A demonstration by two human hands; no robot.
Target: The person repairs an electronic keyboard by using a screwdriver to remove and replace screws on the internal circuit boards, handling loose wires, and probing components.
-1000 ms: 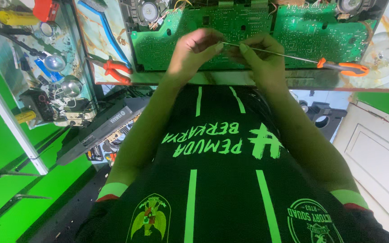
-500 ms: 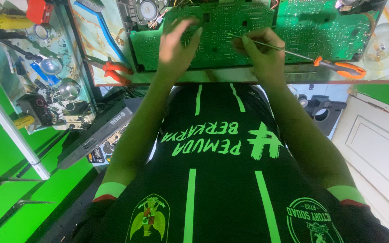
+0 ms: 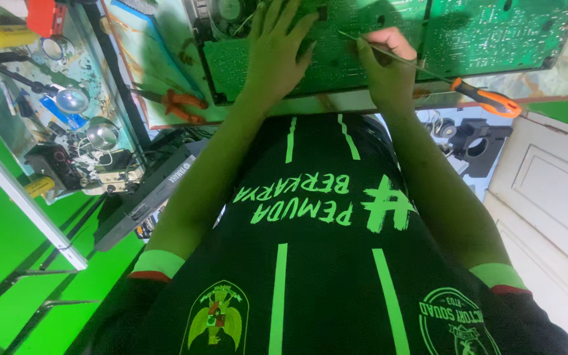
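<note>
A large green circuit board lies across the worktable at the top of the view. My left hand rests flat on the board with its fingers spread. My right hand is closed around the thin metal shaft of a screwdriver with an orange handle. The tip touches the board just right of my left hand. The handle sticks out to the right over the table edge. My black shirt with green stripes fills the lower half of the view.
Orange-handled pliers lie on the table left of the board. A glass shelf at far left holds several tools and small parts. A black flat device sits below it. A white door and a black part are at right.
My left hand has left the spot next to my right hand and spread flat on the board. The right hand keeps the screwdriver, with its tip now further left.
</note>
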